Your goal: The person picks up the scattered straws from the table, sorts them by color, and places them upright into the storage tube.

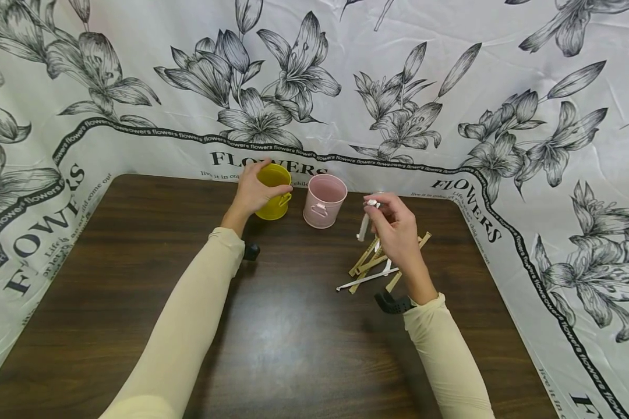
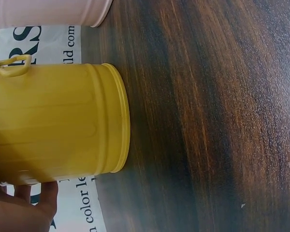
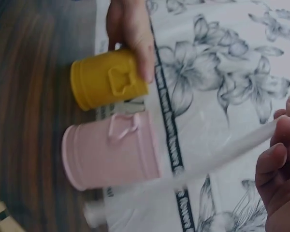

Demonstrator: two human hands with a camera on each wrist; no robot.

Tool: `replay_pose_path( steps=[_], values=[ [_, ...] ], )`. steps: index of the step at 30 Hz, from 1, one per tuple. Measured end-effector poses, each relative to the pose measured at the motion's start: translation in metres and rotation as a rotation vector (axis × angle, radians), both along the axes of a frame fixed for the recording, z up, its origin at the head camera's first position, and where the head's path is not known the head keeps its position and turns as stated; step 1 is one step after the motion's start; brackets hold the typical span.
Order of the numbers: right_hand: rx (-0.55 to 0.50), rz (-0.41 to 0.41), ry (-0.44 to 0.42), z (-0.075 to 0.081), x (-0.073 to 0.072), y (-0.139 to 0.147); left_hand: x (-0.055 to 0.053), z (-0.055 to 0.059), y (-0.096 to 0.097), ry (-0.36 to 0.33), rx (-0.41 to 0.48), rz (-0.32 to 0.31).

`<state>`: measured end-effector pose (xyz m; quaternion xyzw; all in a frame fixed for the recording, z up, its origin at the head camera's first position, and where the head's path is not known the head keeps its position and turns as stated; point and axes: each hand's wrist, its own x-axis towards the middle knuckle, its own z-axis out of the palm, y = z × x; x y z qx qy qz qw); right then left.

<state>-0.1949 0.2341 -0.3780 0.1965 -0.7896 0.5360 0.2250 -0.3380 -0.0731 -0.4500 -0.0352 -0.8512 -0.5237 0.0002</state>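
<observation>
My left hand (image 1: 250, 192) holds a small yellow metal bucket (image 1: 270, 210) near its rim, thumb on the handle side and fingers round the far side. The bucket stands upright at the back of the table. My right hand (image 1: 399, 230) pinches a slim white stick (image 1: 364, 228) by its upper end, between thumb and fingertips. In the right wrist view the stick (image 3: 217, 157) slants down past the pink bucket (image 3: 111, 157) and looks blurred. Under my right hand lies a loose pile of several tan sticks (image 1: 367, 255) and white sticks (image 1: 364, 281).
The pink bucket stands upright close to the right of the yellow one, its handle facing front. Behind the dark wooden table (image 1: 293, 331) hangs a white cloth (image 1: 340, 137) printed with flowers, bordering the table's back edge and sides.
</observation>
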Motion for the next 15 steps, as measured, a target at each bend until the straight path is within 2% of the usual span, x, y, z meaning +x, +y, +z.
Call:
replay_pose_path(
  steps=[6, 15],
  values=[
    [-0.187, 0.024, 0.001, 0.016, -0.009, -0.012, 0.000, 0.002, 0.000, 0.001, 0.003, -0.002],
    [-0.392, 0.052, 0.044, 0.042, -0.031, -0.028, 0.002, 0.002, 0.001, 0.006, -0.008, 0.005]
  ],
)
